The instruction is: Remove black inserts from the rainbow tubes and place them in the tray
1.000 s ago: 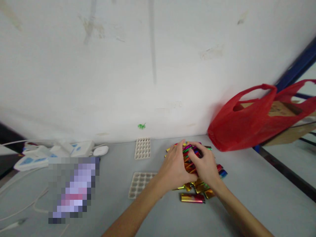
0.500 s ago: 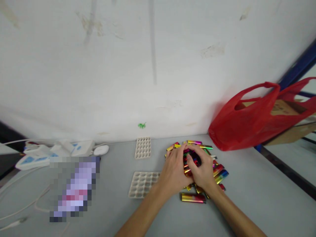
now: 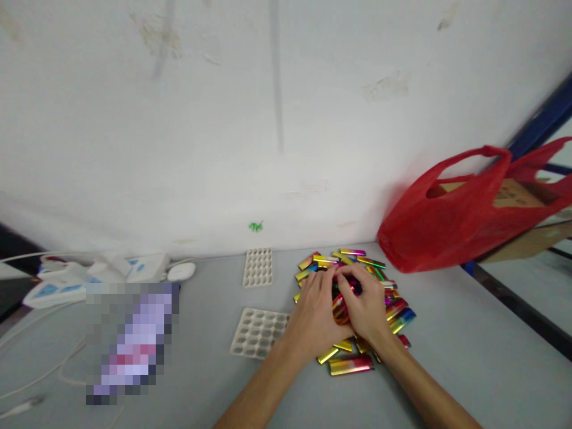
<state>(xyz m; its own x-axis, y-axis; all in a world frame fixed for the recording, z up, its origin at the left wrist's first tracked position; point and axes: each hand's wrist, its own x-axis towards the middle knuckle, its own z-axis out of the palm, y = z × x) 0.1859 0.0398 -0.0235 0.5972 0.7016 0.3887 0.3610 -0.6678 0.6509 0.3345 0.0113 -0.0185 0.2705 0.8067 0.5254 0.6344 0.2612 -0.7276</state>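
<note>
A heap of shiny, multicoloured lighters [image 3: 357,265] lies on the grey table [image 3: 447,357] near the wall. My left hand [image 3: 315,313] and my right hand [image 3: 364,307] rest side by side on top of the heap, fingers curled into it and closed around lighters between them. One gold-and-red lighter [image 3: 351,365] lies apart at the heap's near edge. Two beige trays with rows of round holes sit left of the heap: the near tray [image 3: 257,332] beside my left wrist, the far tray [image 3: 258,267] by the wall.
A red plastic bag [image 3: 447,223] holding a cardboard box stands at the right against the wall. White and blue devices with cables [image 3: 102,271] lie at the far left. A blurred-out object [image 3: 129,342] lies on the left of the table. A blue metal frame runs along the right edge.
Both hands have drawn back a little toward me across the heap, uncovering more lighters at its far side. The loose lighter at the near edge has tilted slightly.
</note>
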